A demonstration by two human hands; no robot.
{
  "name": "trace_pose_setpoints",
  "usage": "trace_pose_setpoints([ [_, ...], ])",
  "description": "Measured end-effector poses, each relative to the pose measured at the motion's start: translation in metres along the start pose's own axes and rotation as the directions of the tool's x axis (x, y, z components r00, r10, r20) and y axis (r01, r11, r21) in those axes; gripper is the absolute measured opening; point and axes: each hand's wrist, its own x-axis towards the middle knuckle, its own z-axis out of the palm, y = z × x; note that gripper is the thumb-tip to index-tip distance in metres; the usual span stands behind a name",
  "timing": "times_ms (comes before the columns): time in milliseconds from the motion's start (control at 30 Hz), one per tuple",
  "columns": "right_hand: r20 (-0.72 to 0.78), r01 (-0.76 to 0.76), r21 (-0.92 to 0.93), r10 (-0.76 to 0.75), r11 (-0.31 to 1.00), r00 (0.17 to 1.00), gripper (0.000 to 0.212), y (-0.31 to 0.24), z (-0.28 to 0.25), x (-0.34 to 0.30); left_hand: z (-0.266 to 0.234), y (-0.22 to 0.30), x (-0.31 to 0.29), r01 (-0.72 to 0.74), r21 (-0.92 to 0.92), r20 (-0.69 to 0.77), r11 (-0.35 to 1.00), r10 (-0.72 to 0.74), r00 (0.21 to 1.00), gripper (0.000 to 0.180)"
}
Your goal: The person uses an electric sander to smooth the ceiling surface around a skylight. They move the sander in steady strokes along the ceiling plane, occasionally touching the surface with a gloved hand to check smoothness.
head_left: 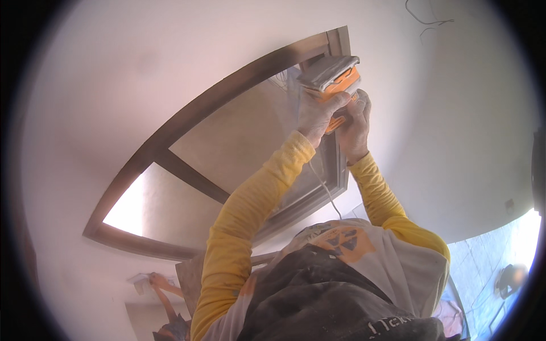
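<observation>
Brown frame point(156, 150): the big curved one on the wall; I tell the other places from it.
Orange and grey power tool point(341, 82): up at the top right corner of the frame, in front of it. I can't tell if its flat grey side touches anything.
Bump: the tool could tip and scratch the frame, I think, because it is held up high on stretched arms and the frame is so close.
Slip: the fingers look dusty, so the grip might slide.
Cord point(327, 190): it hangs down in front of the frame's right part, toward the shirt. It might catch on the frame's edge or an arm and tug the tool.
Left hand point(315, 113): curled round the tool's left side, holding it.
Right hand point(357, 125): bent around the tool's right side, holding it too, near the frame's right edge.
</observation>
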Motion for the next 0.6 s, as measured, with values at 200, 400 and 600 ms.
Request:
trace_pose_setpoints([
  [200,0.383,0.078,-0.614,0.211,0.785,0.899,0.076,-0.030,-0.022,0.052,-0.015,0.026,0.020,-0.027,0.115,0.095,0.993,0.016,0.995,0.068],
  [400,0.453,0.159,-0.705,0.266,0.692,0.851,0.077,-0.034,-0.021,0.096,-0.025,-0.001,0.058,-0.102,0.205,0.088,0.973,0.085,0.992,0.096],
  [600,0.446,0.269,-0.807,0.243,0.526,0.862,0.080,-0.020,-0.047,0.138,-0.035,0.000,0.105,-0.220,0.519,0.282,0.826,0.077,0.956,0.099],
])
